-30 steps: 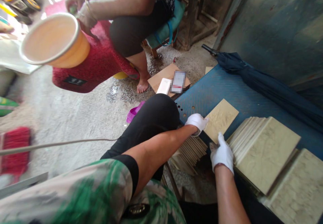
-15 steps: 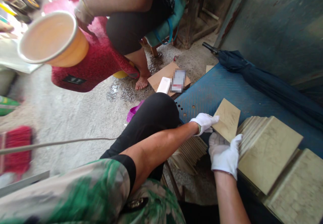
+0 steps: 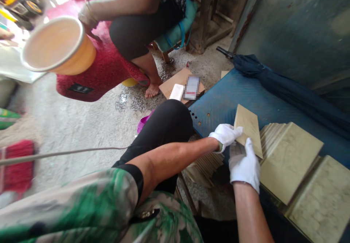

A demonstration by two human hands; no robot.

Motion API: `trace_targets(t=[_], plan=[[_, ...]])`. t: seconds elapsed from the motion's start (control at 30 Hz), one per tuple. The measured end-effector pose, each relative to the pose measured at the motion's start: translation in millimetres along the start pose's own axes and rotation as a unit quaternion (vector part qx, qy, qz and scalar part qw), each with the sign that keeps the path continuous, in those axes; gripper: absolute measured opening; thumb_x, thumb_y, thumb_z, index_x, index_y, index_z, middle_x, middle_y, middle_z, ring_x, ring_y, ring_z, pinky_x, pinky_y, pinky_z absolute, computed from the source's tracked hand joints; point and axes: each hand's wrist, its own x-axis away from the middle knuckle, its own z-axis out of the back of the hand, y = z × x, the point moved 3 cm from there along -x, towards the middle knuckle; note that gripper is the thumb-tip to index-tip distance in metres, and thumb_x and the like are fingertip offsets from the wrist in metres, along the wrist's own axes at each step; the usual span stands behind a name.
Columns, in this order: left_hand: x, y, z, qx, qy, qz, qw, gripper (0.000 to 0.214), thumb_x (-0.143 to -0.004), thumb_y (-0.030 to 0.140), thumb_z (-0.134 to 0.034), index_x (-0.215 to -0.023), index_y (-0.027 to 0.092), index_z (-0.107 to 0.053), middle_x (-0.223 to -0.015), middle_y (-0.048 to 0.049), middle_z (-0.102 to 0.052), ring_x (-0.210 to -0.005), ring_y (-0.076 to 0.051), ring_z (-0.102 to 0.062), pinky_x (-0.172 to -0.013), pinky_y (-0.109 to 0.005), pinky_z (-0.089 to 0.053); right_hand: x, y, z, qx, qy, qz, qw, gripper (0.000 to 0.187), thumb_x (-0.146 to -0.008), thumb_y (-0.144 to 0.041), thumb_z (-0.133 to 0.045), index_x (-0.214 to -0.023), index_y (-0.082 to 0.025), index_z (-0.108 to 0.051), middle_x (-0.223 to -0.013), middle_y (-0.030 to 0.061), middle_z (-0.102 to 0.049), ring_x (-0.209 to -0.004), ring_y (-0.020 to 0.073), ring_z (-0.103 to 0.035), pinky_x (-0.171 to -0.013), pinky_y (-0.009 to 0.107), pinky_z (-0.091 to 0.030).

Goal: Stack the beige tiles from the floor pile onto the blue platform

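Note:
Both my hands wear white gloves. My left hand (image 3: 225,135) grips the near left edge of a pale beige tile (image 3: 248,128), which stands tilted up on edge over a blue metal surface (image 3: 221,104). My right hand (image 3: 244,164) presses on the tile's lower edge from below, fingers closed against it. Just to the right lies a row of leaning tiles (image 3: 290,159) of the same kind. More tiles (image 3: 203,166) are stacked below the blue surface's edge, under my left forearm.
Another person sits on a teal stool (image 3: 177,31) ahead, beside an orange bucket (image 3: 58,47) and a red mat (image 3: 101,68). A folded dark umbrella (image 3: 276,84) lies along the blue surface. A cardboard box (image 3: 182,86), a broom (image 3: 16,162) and a purple scoop (image 3: 144,120) are on the floor.
The tile lay nearly flat a second ago; my hands have tipped it up on edge and moved it right, toward the leaning tile row. My right hand shifted onto its lower edge.

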Motion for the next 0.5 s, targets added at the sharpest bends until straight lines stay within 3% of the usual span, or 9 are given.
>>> trace_targets(t=[0.2, 0.3, 0.37, 0.43, 0.5], plan=[[30, 9, 1.2, -0.031, -0.040, -0.030, 0.998, 0.044, -0.090, 0.054, -0.062, -0.093, 0.011, -0.071, -0.074, -0.0032, -0.067, -0.055, -0.008, -0.051, -0.049, -0.018, -0.038, 11, -17, 0, 0.033, -0.044, 0.009, 0.998, 0.050, -0.081, -0.043, -0.069, -0.122, -0.014, -0.064, -0.121, 0.0090, -0.066, -0.116, 0.0201, -0.060, -0.109, 0.036, -0.045], [53, 18, 9.0, -0.120, -0.084, -0.070, 0.987, 0.052, -0.090, 0.062, -0.057, -0.091, 0.013, -0.073, -0.064, -0.0015, -0.064, -0.057, -0.010, -0.054, -0.054, -0.020, -0.039, 18, -24, 11, 0.067, -0.029, 0.016, 0.997, 0.048, -0.079, -0.046, -0.066, -0.115, -0.015, -0.065, -0.115, 0.0084, -0.067, -0.116, 0.0211, -0.060, -0.108, 0.038, -0.046], [73, 22, 17.3, -0.227, -0.132, -0.103, 0.959, 0.053, -0.088, 0.065, -0.057, -0.087, 0.014, -0.074, -0.062, -0.0012, -0.064, -0.061, -0.012, -0.057, -0.058, -0.021, -0.039, 28, -30, 27, 0.139, 0.002, 0.035, 0.990, 0.045, -0.076, -0.048, -0.063, -0.108, -0.017, -0.066, -0.111, 0.0082, -0.068, -0.112, 0.0229, -0.062, -0.104, 0.040, -0.050], [95, 20, 27.8, -0.342, -0.195, -0.128, 0.910, 0.054, -0.085, 0.068, -0.059, -0.082, 0.016, -0.075, -0.066, -0.0021, -0.067, -0.065, -0.013, -0.060, -0.060, -0.022, -0.039, 41, -41, 51, 0.262, 0.029, 0.061, 0.963, 0.042, -0.071, -0.049, -0.063, -0.102, -0.021, -0.066, -0.108, 0.0088, -0.068, -0.107, 0.0268, -0.065, -0.094, 0.045, -0.056], [115, 11, 39.7, -0.420, -0.254, -0.143, 0.860, 0.055, -0.083, 0.070, -0.058, -0.082, 0.018, -0.075, -0.077, -0.0034, -0.071, -0.070, -0.015, -0.062, -0.062, -0.023, -0.040, 56, -54, 79, 0.317, 0.034, 0.068, 0.945, 0.041, -0.064, -0.041, -0.070, -0.101, -0.024, -0.068, -0.109, 0.0097, -0.067, -0.111, 0.0322, -0.063, -0.088, 0.048, -0.057]])
